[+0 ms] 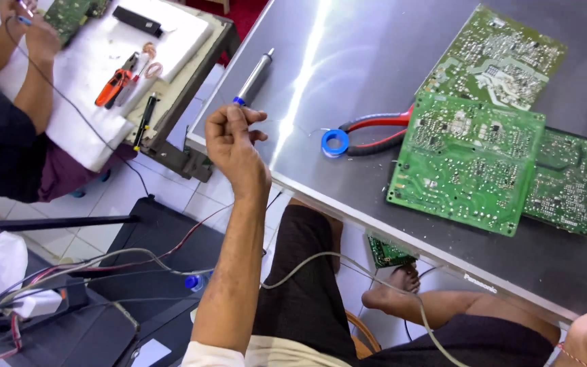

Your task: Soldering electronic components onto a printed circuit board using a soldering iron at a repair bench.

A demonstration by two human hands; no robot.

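Note:
My left hand (234, 139) is raised over the near left corner of the metal table (348, 61), fingers pinched on a thin solder wire (293, 127) that runs to a blue spool (335, 143). A silver desoldering pump (256, 76) lies just beyond the fingers, its blue tip close to them. Red-handled pliers (377, 131) lie beside the spool. Three green circuit boards overlap on the right: one at the back (494, 58), one on top in the middle (467, 163), one at the far right (575, 187). My right hand is out of view; only a bit of arm shows at the lower right corner.
Another person (1, 136) sits at the upper left, working on a white-covered bench (90, 68) with orange-handled pliers (113, 87) and a black box (137, 20). A small green board (388, 253) hangs under the table. Cables (103, 261) trail across the floor beside my legs.

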